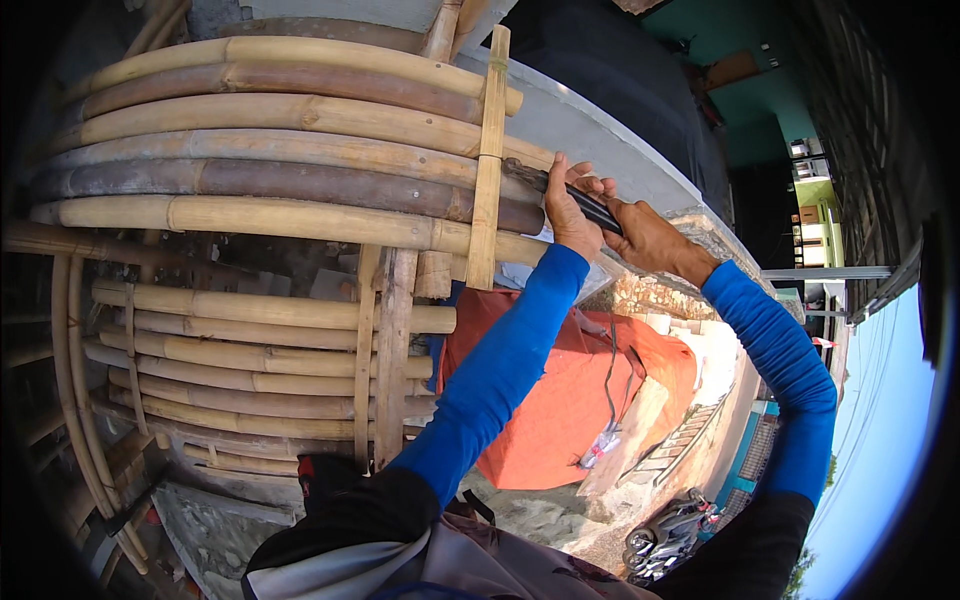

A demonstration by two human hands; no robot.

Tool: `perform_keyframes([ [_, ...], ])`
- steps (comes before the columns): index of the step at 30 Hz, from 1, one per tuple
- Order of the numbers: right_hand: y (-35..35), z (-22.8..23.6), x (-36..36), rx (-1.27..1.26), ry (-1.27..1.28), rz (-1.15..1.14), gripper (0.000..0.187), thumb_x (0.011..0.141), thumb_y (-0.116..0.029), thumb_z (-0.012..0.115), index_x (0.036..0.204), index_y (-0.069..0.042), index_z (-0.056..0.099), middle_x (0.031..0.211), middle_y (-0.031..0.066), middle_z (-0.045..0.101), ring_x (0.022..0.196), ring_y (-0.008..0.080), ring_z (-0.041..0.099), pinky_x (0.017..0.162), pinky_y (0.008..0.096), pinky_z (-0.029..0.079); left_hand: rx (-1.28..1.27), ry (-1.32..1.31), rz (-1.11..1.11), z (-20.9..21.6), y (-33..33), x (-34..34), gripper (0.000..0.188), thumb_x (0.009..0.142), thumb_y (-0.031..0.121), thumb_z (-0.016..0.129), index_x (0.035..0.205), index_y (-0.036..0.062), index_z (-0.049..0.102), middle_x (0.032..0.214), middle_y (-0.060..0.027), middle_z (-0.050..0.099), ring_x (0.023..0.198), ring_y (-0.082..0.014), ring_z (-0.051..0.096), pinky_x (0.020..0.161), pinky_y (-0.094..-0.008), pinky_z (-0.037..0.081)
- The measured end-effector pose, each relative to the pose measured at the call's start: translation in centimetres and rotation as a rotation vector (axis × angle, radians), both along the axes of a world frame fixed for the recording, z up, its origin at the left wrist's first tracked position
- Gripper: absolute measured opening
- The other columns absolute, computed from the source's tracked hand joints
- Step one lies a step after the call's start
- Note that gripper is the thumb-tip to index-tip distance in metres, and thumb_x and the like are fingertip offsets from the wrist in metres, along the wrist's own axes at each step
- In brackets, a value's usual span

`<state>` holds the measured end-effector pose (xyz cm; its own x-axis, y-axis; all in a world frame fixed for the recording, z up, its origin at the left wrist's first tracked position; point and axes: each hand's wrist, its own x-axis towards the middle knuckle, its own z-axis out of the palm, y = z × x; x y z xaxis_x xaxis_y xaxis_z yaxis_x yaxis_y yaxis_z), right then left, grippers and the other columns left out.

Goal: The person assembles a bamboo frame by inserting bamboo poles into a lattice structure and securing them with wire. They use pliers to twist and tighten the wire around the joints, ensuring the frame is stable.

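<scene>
My right hand (652,238) is closed round the rear end of a dark hand tool with long black handles (592,208); its exact kind is hard to make out. Farther forward, my left hand (573,212) wraps the same tool, its thumb pointing up. The tool's dark tip lies against the bamboo poles, just right of an upright split-bamboo strip (488,170). That strip crosses the right ends of several horizontal bamboo poles (300,111), and a thin dark band circles it near its middle. My fingers hide part of the tool.
Below is a second rack of bamboo poles (250,327) behind a wooden post (392,360). An orange tarp (530,400) covers something under my arms. A grey ledge (600,125) runs along the right. Far down stand a ladder (685,440) and a motorbike (665,535).
</scene>
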<state>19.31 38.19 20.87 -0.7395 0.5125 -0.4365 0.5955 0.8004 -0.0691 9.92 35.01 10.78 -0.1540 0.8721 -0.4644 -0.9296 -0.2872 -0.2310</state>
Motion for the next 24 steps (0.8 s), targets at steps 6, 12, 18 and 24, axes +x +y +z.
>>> perform_keyframes([
  [6, -1.5, -0.5, -0.9, -0.369, -0.098, -0.485, 0.026, 0.092, -0.015, 0.063, 0.107, 0.006, 0.063, 0.074, 0.0233, 0.067, 0.074, 0.0379, 0.07, 0.07, 0.0474, 0.053, -0.411, 0.224, -0.21, -0.9, 0.6, 0.0, 0.046, 0.099, 0.047, 0.061, 0.088, 0.0021, 0.064, 0.059, -0.002, 0.045, 0.048, -0.0176, 0.049, 0.048, -0.0344, 0.044],
  [12, 0.2, -2.1, 2.1, -0.336, -0.013, -0.484, 0.035, 0.094, -0.031, 0.072, 0.088, 0.0, 0.059, 0.064, 0.01, 0.059, 0.051, 0.0237, 0.057, 0.049, 0.0404, 0.045, -0.344, 0.234, -0.236, 0.2, -0.4, 0.2, 0.054, 0.096, 0.052, 0.067, 0.095, -0.0026, 0.065, 0.07, -0.0082, 0.058, 0.06, -0.0228, 0.061, 0.054, -0.0384, 0.048],
  [18, -1.4, 1.9, 1.7, -0.787, -0.008, -0.942, 0.036, 0.092, -0.035, 0.078, 0.082, -0.007, 0.058, 0.059, -0.0006, 0.054, 0.041, 0.0076, 0.049, 0.037, 0.0257, 0.039, 0.038, 0.038, -0.043, -1.6, -0.9, 1.6, 0.042, 0.097, 0.041, 0.073, 0.112, 0.0041, 0.061, 0.066, -0.0003, 0.047, 0.06, -0.0173, 0.054, 0.059, -0.0359, 0.049],
  [24, -5.5, 4.2, 5.6, -0.908, 0.347, -0.89, 0.037, 0.089, -0.028, 0.083, 0.104, 0.001, 0.065, 0.069, 0.0025, 0.063, 0.057, 0.0106, 0.063, 0.052, 0.0256, 0.053, 0.199, 0.342, -0.127, 4.1, -4.6, 0.3, 0.037, 0.1, 0.042, 0.068, 0.104, 0.0058, 0.064, 0.067, 0.001, 0.046, 0.057, -0.0149, 0.05, 0.056, -0.0327, 0.047],
])
